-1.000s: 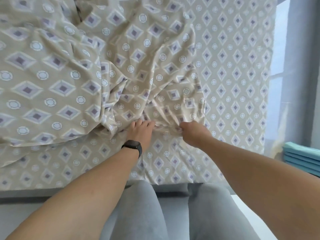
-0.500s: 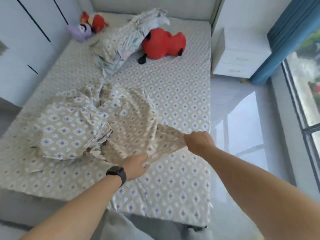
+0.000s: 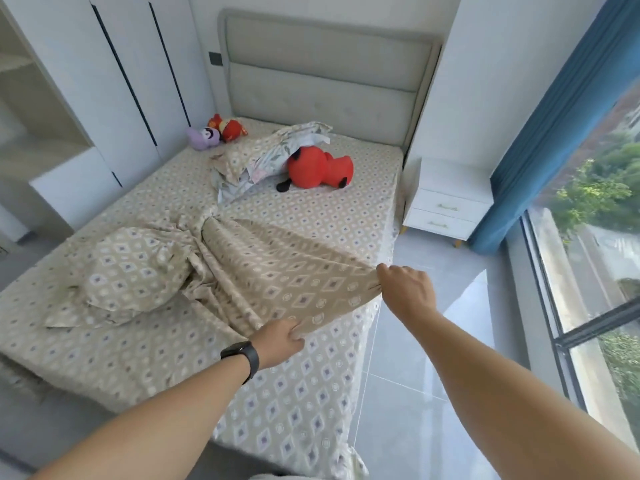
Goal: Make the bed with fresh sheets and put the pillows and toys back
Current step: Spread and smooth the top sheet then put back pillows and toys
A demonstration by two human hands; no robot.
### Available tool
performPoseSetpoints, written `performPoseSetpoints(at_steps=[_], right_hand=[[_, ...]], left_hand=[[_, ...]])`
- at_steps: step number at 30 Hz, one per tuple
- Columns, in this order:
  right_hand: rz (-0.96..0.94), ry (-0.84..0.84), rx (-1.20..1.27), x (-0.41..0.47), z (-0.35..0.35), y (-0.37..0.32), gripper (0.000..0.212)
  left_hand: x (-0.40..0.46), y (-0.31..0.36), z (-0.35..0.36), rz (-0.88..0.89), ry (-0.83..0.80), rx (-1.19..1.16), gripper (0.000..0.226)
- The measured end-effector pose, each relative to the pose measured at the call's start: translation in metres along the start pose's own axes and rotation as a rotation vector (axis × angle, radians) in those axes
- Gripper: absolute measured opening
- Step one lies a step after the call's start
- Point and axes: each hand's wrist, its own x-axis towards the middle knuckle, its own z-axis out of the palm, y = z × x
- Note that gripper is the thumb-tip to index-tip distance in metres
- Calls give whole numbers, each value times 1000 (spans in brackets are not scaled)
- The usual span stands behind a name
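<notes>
The loose sheet [image 3: 277,271] is gripped by the left hand [image 3: 278,341] and right hand [image 3: 407,289] near the bed's [image 3: 363,216] foot corner

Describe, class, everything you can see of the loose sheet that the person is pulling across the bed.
The loose sheet is thin beige fabric printed with purple diamonds and white rings, like the fitted sheet beneath it. It lies bunched and creased on the near half of the bed, puffed into a mound at its left. One edge is lifted and drawn taut toward the bed's right side: the right hand has a closed grip on its corner, the left hand pinches the edge nearer the foot.
</notes>
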Motion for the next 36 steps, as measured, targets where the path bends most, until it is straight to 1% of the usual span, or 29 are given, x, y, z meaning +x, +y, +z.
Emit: performPoseSetpoints(at_steps=[1,2,4,6,9,10,12,13,16,18,20,22,24,27,30,31,32,34,36], right_hand=[[-46,-3,-14,-11,4,8,18],[-101,1,-24,-19,10,11,21],[-178,0,-26,-32,21,26,25],[-232,-14,-3,-43,39,45,27],[-325,-72,17,-50,70,68,28],[-382,-68,38,-48,79,76,28],[-482,-132,83,-54,98,79,30],[-518,-205,81,-59,109,80,33],[-646,-433,-16,-75,148,93,39],[-732,-525,-70,-86,162,102,38],[-773,-570,-86,-90,165,111,38],[-749,-546,-33,-76,160,116,35],[-696,-493,52,-51,147,105,32],[-585,-426,222,-19,117,77,28],[-540,-412,355,-4,94,51,28],[-565,-439,382,-5,90,40,28],[-596,-499,406,-10,88,30,28],[-694,-688,426,-31,92,9,33],[-798,-904,434,-56,100,-8,46]], left_hand=[[-1,0,8,0,-21,4,46],[-1,-3,15,-13,-32,9,41],[0,3,30,-39,-27,38,17],[0,12,49,-65,-20,70,19],[-1,18,78,-178,-19,98,24],[2,21,89,-221,-19,97,25],[-2,17,104,-302,-70,130,24],[-5,17,112,-349,-87,145,24],[-18,27,154,-485,-81,91,17],[-32,38,182,-540,-127,43,17],[-47,51,206,-573,-218,-49,21],[-57,66,219,-588,-234,-138,24],[-58,72,212,-609,-99,-173,21],[-55,71,168,-641,162,-59,17],[-57,47,120,-673,261,21,11],[-63,35,109,-700,278,51,16],[-71,24,102,-719,257,108,23],[-86,9,101,-739,147,206,24],[-93,-4,117,-757,15,185,21]])
